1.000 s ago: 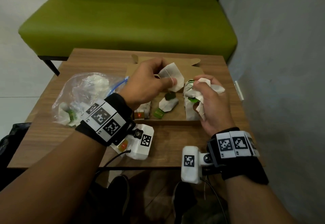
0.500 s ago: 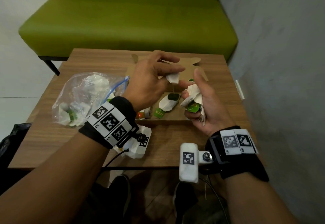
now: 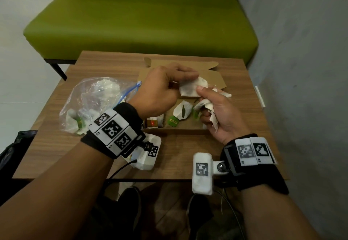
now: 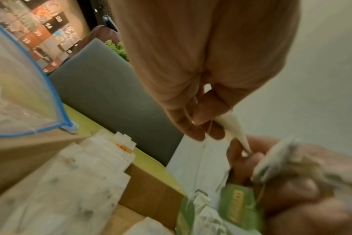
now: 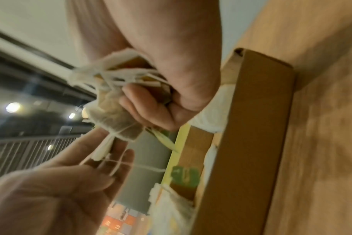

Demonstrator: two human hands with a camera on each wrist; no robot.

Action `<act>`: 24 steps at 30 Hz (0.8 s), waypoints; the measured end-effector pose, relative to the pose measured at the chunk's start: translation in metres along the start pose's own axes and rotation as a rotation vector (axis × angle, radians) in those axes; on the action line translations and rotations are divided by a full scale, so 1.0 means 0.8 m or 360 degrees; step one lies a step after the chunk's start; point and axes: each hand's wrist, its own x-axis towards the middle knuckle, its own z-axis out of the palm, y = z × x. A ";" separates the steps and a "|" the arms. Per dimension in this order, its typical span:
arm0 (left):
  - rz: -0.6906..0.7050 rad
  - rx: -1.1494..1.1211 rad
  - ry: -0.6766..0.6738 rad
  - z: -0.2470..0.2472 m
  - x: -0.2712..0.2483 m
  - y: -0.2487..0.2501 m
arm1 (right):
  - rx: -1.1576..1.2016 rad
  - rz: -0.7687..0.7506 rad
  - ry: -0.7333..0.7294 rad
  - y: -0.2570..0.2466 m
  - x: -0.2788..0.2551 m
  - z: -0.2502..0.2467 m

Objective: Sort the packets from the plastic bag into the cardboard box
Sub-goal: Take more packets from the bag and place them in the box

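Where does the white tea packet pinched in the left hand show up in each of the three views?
Head: white tea packet at centre, above the brown cardboard box.
Left wrist: thin white sliver right of centre, seen edge-on below the left hand.
Right wrist: white strip left of centre, against that hand.
Shared landmark: the box.

Green upholstered bench [image 3: 139, 19] behind a low wooden table [image 3: 235, 145], grey wall [image 3: 301, 51] alongside, pale floor [image 3: 17, 70].

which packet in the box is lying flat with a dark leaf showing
The lone white packet in the cardboard box's middle section, leaf up, its green tag beside it; the others stand bunched.
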 end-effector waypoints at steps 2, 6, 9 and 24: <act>-0.0251 -0.0391 -0.0047 -0.007 -0.003 0.005 | -0.0239 -0.0193 0.0046 0.002 0.005 -0.003; -0.0318 -0.0433 -0.0020 -0.014 -0.004 0.008 | -0.0452 -0.0358 0.0080 0.007 0.007 -0.003; -0.0247 -0.0243 -0.0100 -0.008 -0.003 0.006 | -0.0430 -0.0386 0.0029 0.008 0.007 -0.003; -0.0313 -0.0466 0.0268 -0.004 0.000 0.012 | -0.0556 -0.0469 -0.0059 0.012 0.006 -0.001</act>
